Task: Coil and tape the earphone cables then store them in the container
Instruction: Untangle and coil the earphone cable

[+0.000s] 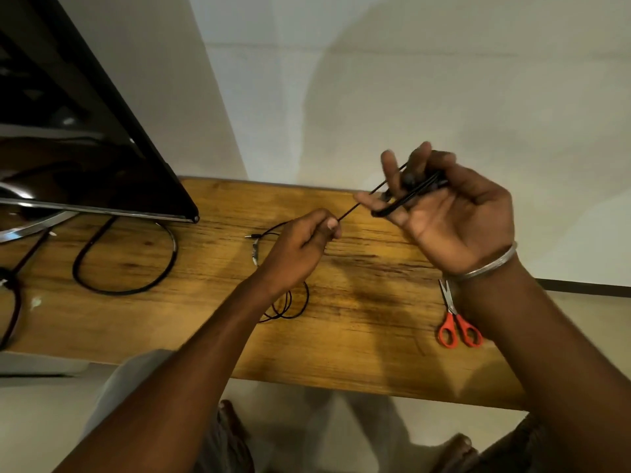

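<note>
Black earphone cable (348, 211) is part-coiled round my gripping right hand (454, 213), my left hand (300, 244) pinching the taut strand; slack at mid-table (358, 336), taping and storing remain.

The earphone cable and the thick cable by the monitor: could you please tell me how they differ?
The earphone cable is thin; the thick cable is much thicker. The earphone cable is wound round the right hand and pulled taut by the left hand; the thick cable lies looped on the table, untouched. Both are black.
</note>
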